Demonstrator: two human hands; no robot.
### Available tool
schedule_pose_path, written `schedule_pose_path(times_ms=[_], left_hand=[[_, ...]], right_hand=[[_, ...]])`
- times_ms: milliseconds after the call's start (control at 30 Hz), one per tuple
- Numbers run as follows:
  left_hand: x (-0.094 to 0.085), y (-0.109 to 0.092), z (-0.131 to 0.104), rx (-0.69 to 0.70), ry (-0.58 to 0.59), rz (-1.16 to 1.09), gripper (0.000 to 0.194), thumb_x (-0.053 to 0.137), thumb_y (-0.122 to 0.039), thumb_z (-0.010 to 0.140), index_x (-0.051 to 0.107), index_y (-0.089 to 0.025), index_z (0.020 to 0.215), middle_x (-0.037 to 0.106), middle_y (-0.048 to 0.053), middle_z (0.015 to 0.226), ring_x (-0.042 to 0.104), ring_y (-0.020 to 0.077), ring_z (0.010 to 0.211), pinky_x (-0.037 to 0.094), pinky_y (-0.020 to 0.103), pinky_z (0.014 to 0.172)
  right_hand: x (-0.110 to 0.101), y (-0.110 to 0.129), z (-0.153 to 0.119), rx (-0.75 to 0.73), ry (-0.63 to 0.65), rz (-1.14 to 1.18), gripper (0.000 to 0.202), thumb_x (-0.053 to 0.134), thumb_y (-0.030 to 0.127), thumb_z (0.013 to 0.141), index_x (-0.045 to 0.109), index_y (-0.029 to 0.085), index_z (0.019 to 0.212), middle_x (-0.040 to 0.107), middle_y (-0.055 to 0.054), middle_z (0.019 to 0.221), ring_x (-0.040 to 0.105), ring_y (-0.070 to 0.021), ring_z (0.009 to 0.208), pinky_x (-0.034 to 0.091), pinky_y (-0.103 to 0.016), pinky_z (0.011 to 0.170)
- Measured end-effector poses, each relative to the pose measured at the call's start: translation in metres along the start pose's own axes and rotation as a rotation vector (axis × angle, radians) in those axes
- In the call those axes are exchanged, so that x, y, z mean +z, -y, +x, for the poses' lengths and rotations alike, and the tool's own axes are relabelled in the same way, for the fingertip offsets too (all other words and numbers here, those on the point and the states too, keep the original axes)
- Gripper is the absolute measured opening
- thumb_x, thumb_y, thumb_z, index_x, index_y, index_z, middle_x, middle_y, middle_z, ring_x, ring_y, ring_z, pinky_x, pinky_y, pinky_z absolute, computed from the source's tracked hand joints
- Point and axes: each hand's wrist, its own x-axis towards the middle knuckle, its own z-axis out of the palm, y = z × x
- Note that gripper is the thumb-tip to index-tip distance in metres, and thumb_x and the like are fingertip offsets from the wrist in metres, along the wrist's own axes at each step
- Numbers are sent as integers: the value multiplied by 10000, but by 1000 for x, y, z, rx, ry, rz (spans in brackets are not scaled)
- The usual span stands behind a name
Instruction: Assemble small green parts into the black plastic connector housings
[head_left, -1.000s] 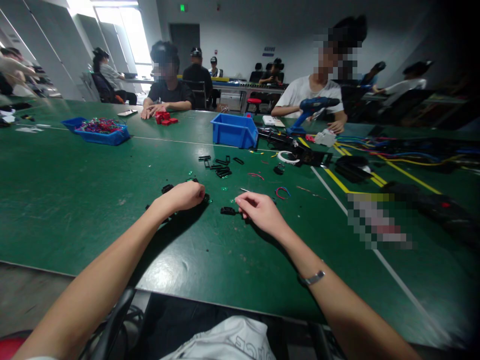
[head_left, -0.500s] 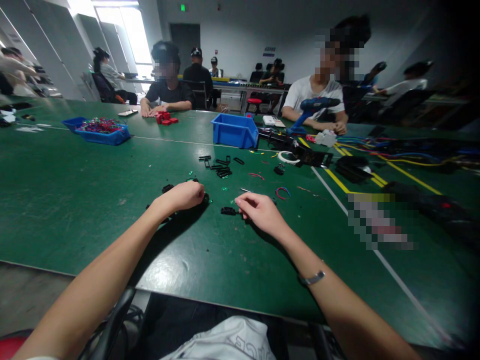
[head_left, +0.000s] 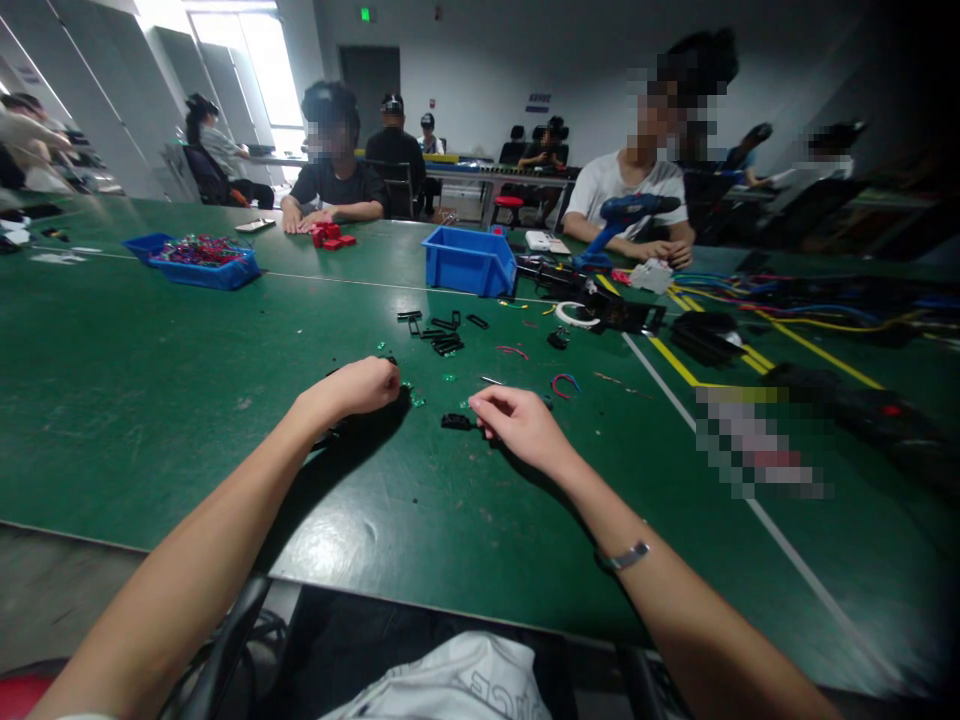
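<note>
My left hand (head_left: 371, 384) is curled closed just above the table, back of the hand toward me. Its fingertips are turned away, so whatever they hold is hidden. Small green circuit boards (head_left: 418, 401) lie right beside its knuckles, and dark parts lie partly covered under its wrist. With thumb and fingers bent together, my right hand (head_left: 519, 422) is at the right end of a small black plastic part (head_left: 455, 422), which its lower fingers appear to grip. Another green board (head_left: 449, 378) lies between and beyond my hands, near a thin metal rod (head_left: 492, 380).
Several black frames (head_left: 448, 343) lie farther out. Behind them stands a blue bin (head_left: 469, 262); a blue tray (head_left: 210, 268) of wires is at left. Red and blue wires (head_left: 565, 385), a white ring (head_left: 577, 314) and a blue power drill (head_left: 626, 220) are to the right. Two people sit opposite.
My left hand has shifted slightly left and away from me, uncovering more green boards. The dark piece seen by its fingers before is out of sight. My right hand has barely moved.
</note>
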Motion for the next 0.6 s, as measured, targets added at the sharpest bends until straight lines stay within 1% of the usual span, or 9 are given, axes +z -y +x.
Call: schedule_pose_path(times_ms=[200, 467, 600], left_hand=[[2, -2, -1, 47, -23, -15, 229, 551, -246, 860, 744, -140, 923, 727, 108, 815, 600, 153, 636, 393, 253, 598], [-3, -6, -2, 43, -59, 20, 213, 528, -227, 882, 720, -144, 924, 720, 108, 834, 608, 170, 670, 389, 265, 626], [-2, -8, -3, 49, -51, 18, 239, 483, -233, 920, 700, -132, 915, 704, 109, 818, 576, 162, 642, 375, 269, 621]], right_hand=[[0, 0, 0, -8, 3, -5, 316, 583, 455, 951, 676, 166, 862, 639, -17, 710, 583, -133, 578, 455, -256, 553], [1, 0, 1, -13, 4, -19, 309, 578, 442, 954, 678, 164, 860, 643, -18, 712, 585, -134, 581, 458, -258, 562], [1, 0, 0, -21, 3, -32, 313, 570, 443, 959, 677, 167, 857, 636, -12, 699, 583, -135, 579, 451, -261, 565]])
